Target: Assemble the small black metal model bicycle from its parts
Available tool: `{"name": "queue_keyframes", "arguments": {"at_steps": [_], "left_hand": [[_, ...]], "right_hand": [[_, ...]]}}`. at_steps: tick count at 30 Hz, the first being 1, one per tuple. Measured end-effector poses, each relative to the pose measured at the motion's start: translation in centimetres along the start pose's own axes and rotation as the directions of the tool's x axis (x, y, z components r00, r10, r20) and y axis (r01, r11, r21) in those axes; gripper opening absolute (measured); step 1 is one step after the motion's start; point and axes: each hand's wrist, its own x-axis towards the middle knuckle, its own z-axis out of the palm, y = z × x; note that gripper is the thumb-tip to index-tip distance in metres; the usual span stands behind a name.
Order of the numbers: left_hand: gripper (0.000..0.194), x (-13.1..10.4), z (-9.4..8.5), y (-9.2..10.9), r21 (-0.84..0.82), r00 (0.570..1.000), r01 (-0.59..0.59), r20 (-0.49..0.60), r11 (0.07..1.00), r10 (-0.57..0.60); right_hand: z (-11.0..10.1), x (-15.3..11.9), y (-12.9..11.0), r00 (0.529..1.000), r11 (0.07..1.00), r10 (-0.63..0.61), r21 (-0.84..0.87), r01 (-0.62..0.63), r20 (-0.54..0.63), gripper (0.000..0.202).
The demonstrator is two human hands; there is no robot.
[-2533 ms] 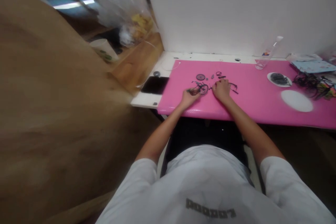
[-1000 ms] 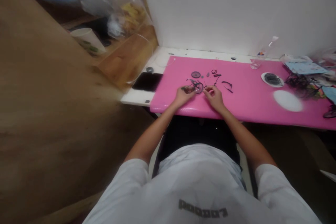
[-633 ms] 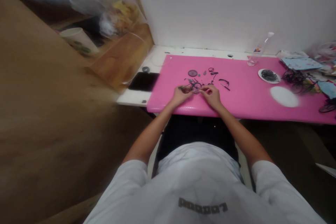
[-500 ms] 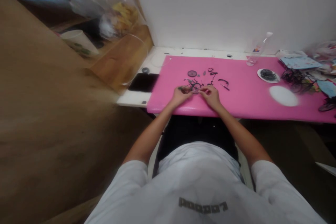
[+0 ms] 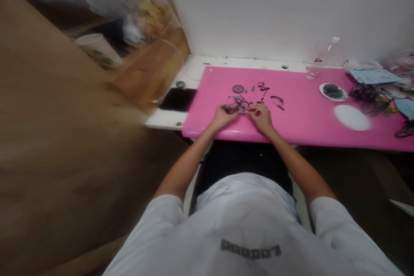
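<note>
Low over the pink table cover (image 5: 226, 127), my left hand (image 5: 225, 116) is closed on the near side of a small dark model bicycle (image 5: 239, 105) with thin wheels. My right hand (image 5: 260, 116) pinches at the bicycle's right side, thumb and forefinger together; whatever small part lies between them is too small to make out. Just beyond the hands are a dark round disc (image 5: 238, 89), a looped black piece (image 5: 262, 88) and curved black strips (image 5: 277, 101). Several tiny bits lie among them. My fingers partly hide the bicycle.
On the right stand a clear bottle (image 5: 318, 61), a white dish of black parts (image 5: 333, 92), a white oval (image 5: 352, 117) and a cluster of dark model bicycles (image 5: 365, 95). A black phone-like slab (image 5: 179, 99) lies left of the pink cover. A brown panel (image 5: 58, 138) rises at far left.
The view has shifted slightly. Both hands stay at the model bicycle in nearly the same pose, and the loose parts lie as before.
</note>
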Motion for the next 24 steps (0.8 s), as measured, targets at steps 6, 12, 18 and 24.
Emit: {"name": "queue_keyframes", "arguments": {"at_steps": [6,12,18,24], "left_hand": [[0.046,0.1,-0.1,-0.4,-0.007,1.0,0.001,0.014,1.0,-0.001],[0.05,0.0,0.1,0.2,-0.007,1.0,0.015,0.005,1.0,-0.015],[0.049,-0.1,0.1,0.4,-0.01,1.0,-0.003,0.015,1.0,0.003],[0.048,0.0,0.1,0.2,0.022,1.0,0.004,0.007,1.0,-0.004]], "right_hand": [[-0.1,-0.1,-0.2,0.999,0.998,-0.041,-0.051,0.041,0.002,0.004],[0.0,-0.1,-0.5,0.998,0.993,-0.058,-0.105,0.06,0.018,0.004],[0.0,-0.2,-0.8,0.997,0.99,-0.06,-0.125,0.065,0.04,0.006],[0.0,-0.3,-1.1,0.998,0.989,-0.055,-0.135,0.057,0.02,0.007]]}}
